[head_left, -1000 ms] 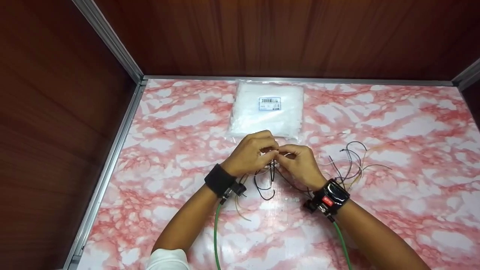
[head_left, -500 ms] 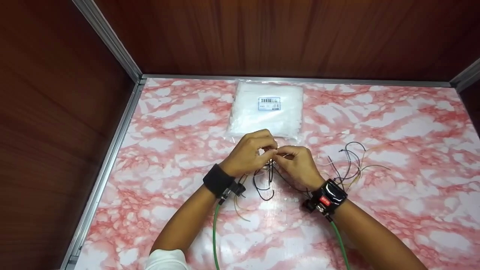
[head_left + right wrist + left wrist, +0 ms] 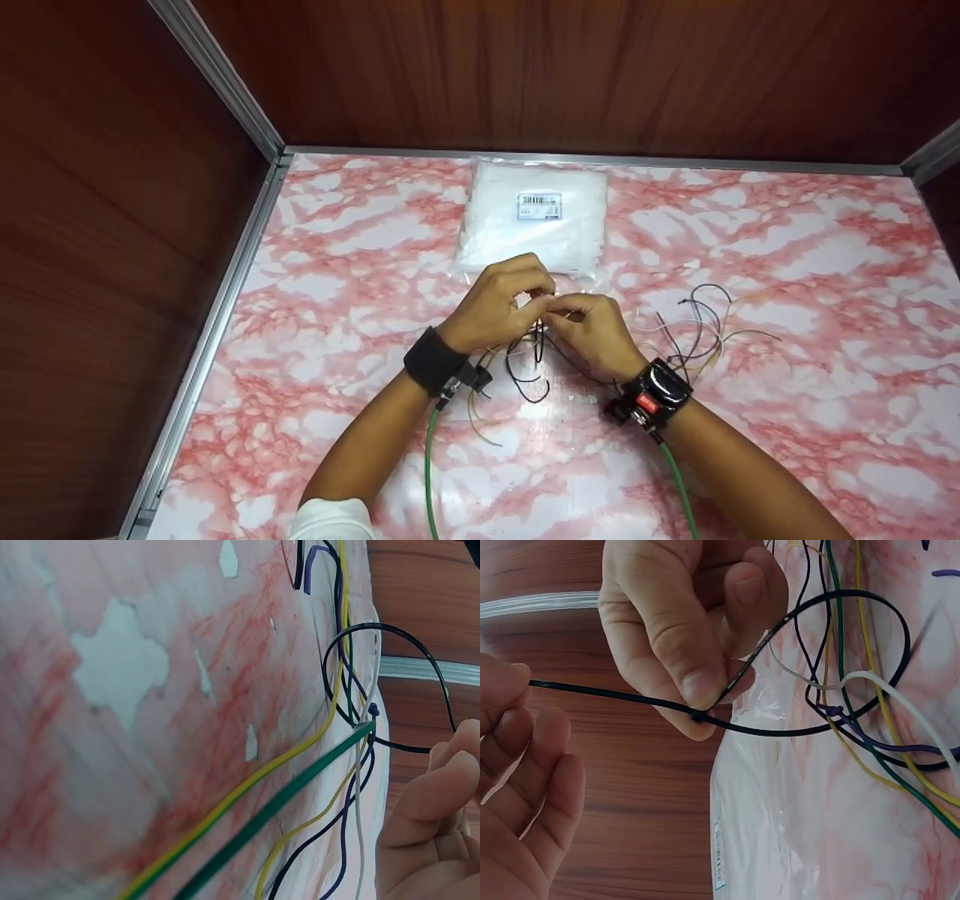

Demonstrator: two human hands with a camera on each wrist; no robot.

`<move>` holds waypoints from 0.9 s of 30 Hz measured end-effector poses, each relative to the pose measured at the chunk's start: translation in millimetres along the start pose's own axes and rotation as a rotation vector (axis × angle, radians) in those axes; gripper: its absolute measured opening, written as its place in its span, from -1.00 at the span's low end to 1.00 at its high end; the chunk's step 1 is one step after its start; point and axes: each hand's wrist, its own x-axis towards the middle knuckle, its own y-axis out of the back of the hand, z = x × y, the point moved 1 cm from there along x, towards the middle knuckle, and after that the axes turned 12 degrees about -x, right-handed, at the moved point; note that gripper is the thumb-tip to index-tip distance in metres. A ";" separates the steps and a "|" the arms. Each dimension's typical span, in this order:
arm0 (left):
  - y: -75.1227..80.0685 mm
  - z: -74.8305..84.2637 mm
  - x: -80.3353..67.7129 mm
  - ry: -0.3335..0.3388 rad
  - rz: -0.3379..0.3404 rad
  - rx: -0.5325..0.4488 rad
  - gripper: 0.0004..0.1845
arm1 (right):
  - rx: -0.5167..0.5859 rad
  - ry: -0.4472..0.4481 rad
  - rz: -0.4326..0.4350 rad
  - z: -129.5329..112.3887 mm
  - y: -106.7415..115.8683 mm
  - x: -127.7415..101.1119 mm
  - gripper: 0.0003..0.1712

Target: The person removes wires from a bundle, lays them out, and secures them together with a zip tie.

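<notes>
Both hands meet over the middle of the marble-patterned table [image 3: 787, 247]. In the left wrist view a thin black cable tie [image 3: 615, 696] runs between them. My left hand [image 3: 534, 298] pinches its tail end [image 3: 532, 684]. My right hand [image 3: 705, 701] pinches it at the small head, where it closes into a loop [image 3: 405, 631]. Several thin wires [image 3: 525, 367] pass through that loop: green [image 3: 277, 802], yellow, navy and grey. My right hand [image 3: 556, 313] shows in the right wrist view only as fingers [image 3: 431, 825] at the lower right.
A clear bag of white cable ties [image 3: 536, 225] lies just beyond the hands, near the back wall. More loose wires [image 3: 701, 322] spread on the table right of my right wrist. Wooden walls with metal rails [image 3: 225, 285] close off the left and back.
Both hands have crept slightly left and closer together, still holding the tie. The wires and the bag have not moved.
</notes>
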 end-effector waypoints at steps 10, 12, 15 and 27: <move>0.5 10.8 5.6 -0.030 0.014 0.024 -0.90 | -0.049 0.039 0.014 1.5 -0.5 0.4 -0.81; 0.9 11.7 6.2 -0.033 0.018 0.027 -0.91 | -0.038 0.033 0.006 1.0 -0.8 0.4 -0.80; 1.7 12.2 4.8 -0.041 0.027 0.023 -0.91 | -0.033 0.032 -0.011 0.8 -3.3 0.4 -0.80; 8.3 41.5 19.9 -0.128 0.121 -0.014 -0.86 | -0.133 0.095 -0.043 7.2 -11.8 -3.8 -0.87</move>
